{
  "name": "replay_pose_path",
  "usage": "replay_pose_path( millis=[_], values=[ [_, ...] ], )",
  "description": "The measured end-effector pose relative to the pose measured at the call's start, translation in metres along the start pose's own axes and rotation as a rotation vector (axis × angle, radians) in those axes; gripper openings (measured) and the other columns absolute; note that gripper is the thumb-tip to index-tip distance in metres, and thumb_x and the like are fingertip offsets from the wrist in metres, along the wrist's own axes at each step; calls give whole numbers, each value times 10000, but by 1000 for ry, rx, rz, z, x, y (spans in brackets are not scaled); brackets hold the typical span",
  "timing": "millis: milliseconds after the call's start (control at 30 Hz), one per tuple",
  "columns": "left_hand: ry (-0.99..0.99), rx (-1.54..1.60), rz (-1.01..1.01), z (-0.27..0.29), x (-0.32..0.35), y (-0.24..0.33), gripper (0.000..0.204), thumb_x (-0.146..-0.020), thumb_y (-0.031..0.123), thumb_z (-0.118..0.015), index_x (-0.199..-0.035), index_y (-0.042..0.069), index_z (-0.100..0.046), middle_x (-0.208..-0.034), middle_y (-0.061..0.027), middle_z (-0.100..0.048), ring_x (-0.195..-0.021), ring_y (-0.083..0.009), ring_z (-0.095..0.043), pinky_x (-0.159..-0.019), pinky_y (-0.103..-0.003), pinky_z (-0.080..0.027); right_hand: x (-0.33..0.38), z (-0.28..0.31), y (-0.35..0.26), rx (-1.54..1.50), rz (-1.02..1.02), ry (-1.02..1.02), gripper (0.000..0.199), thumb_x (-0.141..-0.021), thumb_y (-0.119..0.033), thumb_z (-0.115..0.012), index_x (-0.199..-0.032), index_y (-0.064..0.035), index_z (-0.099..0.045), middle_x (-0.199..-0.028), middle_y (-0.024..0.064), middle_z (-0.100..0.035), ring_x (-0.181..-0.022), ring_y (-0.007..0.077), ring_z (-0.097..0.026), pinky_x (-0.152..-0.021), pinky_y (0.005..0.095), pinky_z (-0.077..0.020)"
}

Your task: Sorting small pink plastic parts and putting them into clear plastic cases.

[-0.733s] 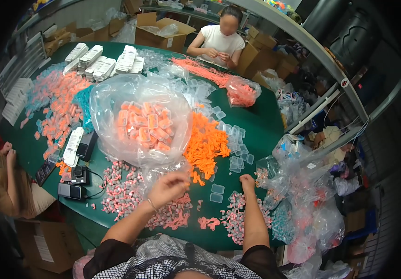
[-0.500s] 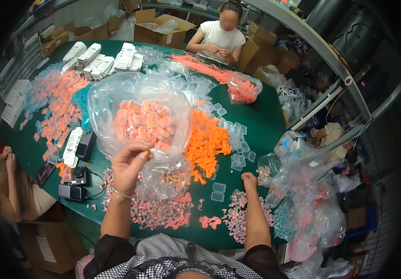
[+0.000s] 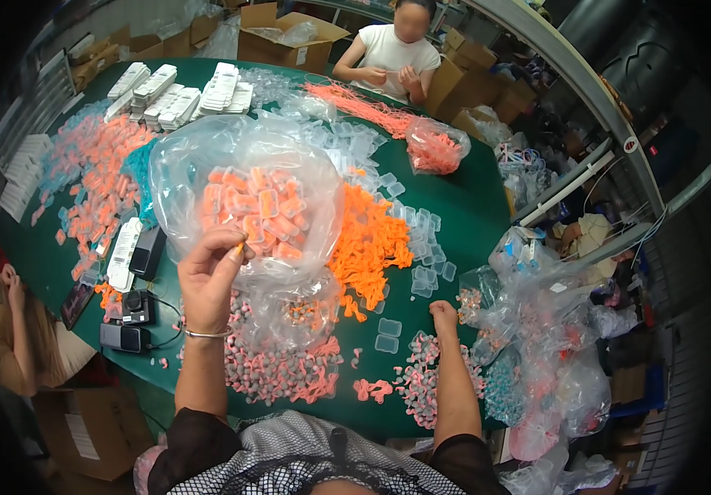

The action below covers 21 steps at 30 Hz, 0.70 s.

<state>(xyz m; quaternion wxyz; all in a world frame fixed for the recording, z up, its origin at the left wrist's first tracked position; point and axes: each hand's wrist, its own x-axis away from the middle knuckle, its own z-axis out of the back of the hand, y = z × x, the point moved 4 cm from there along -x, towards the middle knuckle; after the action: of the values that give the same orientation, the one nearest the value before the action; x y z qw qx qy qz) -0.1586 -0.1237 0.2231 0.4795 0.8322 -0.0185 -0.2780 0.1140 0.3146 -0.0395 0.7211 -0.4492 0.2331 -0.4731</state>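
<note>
1. Leftmost, at the table's left edge, another person's hand (image 3: 10, 276) is raised; black devices (image 3: 137, 307) with cables sit on the green table (image 3: 471, 206) near it.
2. Your left hand (image 3: 211, 276) is lifted over the table with a bangle at the wrist; thumb and fingertips are pinched shut on a small orange piece (image 3: 240, 246), held right at the mouth of the clear plastic bag (image 3: 207, 157).
3. That bag holds small clear cases with orange contents (image 3: 255, 210) and lies mid-table, just ahead of your left hand.
4. Beside the bag, to its right, lies a loose heap of orange pieces (image 3: 372, 243), ringed by empty clear cases (image 3: 421, 231).
5. Your right hand (image 3: 444, 315) rests low on the table, fingers curled; whether it grips anything cannot be told. It touches the pile of pink-and-grey earplugs (image 3: 421, 384).
6. Far right: a mound of filled clear bags (image 3: 537, 330).
7. Across the table, a seated person in a white top (image 3: 396, 54) works with both hands.
</note>
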Motion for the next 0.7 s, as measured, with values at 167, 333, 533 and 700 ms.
replay_pose_path(
  millis=[167, 333, 533, 700],
  values=[
    [35, 52, -117, -13, -29, 2, 143, -845, -30, -561, -978, -35, -612, -973, -100, -599, -804, -152, -585, -748, -274, -468, -4, -3, 16, 2, 12, -17, 79, -771, -52, -607, -830, -22, -651, -738, 30, -631, -687, 118, -588, -655, 247, -469],
    [5, -28, 209, -21, -29, -60, 144, -858, 14, -584, -996, 2, -624, -927, -47, -614, -787, -112, -591, -727, -251, -466, -1, 0, -2, 5, 19, -3, 81, -763, -46, -604, -827, -32, -652, -736, 20, -629, -675, 106, -574, -650, 238, -458],
    [-307, -50, 535, -52, 56, -110, 145, -873, 25, -587, -1011, 9, -628, -854, -16, -622, -774, -73, -576, -691, -215, -470, -5, 1, 3, -10, 31, 10, 79, -757, -58, -608, -815, -37, -657, -734, 23, -633, -676, 106, -576, -651, 245, -461],
    [-551, 18, 638, -75, 134, -129, 143, -882, 48, -578, -1008, 2, -628, -832, -24, -623, -761, -78, -595, -651, -225, -497, -2, 0, 6, 25, 15, -53, 93, -779, -65, -598, -846, -32, -655, -741, 20, -621, -673, 100, -565, -621, 240, -448]
  ],
)
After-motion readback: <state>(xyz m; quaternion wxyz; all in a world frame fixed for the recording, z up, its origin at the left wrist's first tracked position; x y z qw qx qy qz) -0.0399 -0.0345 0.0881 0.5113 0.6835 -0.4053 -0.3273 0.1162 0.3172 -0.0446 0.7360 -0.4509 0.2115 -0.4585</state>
